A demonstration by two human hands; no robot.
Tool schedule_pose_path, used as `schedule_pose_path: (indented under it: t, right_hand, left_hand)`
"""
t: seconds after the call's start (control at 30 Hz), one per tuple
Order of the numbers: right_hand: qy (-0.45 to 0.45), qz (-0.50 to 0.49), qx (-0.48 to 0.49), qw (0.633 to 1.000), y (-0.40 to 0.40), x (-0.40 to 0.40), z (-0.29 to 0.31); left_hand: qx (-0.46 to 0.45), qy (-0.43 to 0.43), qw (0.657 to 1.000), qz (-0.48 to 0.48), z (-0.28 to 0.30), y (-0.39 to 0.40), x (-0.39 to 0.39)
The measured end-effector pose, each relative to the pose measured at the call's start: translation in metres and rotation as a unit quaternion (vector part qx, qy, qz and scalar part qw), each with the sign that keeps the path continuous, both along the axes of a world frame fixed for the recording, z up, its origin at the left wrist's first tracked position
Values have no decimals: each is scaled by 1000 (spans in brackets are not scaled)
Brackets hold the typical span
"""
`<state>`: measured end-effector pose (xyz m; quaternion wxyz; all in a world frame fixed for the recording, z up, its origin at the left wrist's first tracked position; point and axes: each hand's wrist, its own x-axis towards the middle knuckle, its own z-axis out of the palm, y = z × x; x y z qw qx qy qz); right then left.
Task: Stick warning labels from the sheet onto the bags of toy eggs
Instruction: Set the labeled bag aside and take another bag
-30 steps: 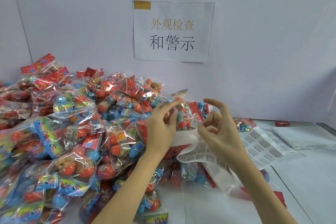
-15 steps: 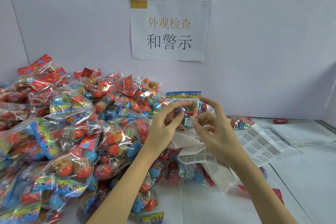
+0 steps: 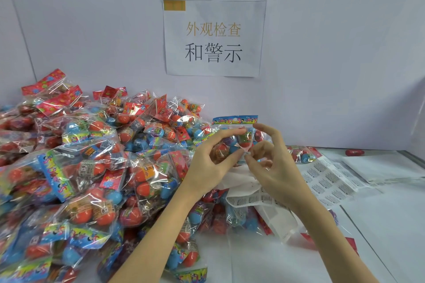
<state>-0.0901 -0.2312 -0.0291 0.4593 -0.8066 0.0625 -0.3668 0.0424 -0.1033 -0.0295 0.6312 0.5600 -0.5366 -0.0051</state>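
My left hand (image 3: 211, 158) holds a clear bag of toy eggs (image 3: 236, 131) upright by its lower part, blue header card on top. My right hand (image 3: 269, 163) pinches a small white warning label (image 3: 245, 153) against the bag's front. Under both hands lies a curled label sheet (image 3: 253, 200) with printed stickers on the pile. Another flat label sheet (image 3: 326, 179) lies on the table to the right.
A big heap of toy egg bags (image 3: 92, 167) fills the left and centre of the white table (image 3: 391, 225). A paper sign (image 3: 213, 37) hangs on the back wall. A loose red egg (image 3: 354, 152) and a plastic sleeve (image 3: 379, 165) lie at the far right.
The bag has been lifted upright from the pile so its blue header shows. My right hand brought the label from the sheet up onto the bag's front.
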Motion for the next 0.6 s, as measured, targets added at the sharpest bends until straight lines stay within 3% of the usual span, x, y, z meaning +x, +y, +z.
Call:
schedule_pose_path:
  t: [0.33, 0.47, 0.6]
  right_hand:
    - [53, -156, -32, 986, -9, -5, 8]
    - [-7, -82, 124, 989, -8, -10, 19]
    - [40, -19, 131, 990, 2, -9, 19]
  left_hand:
    - [-2, -4, 999, 35, -1, -1, 5]
    - [0, 5, 999, 32, 0, 0, 5]
    - [4, -2, 1000, 24, 1, 0, 3]
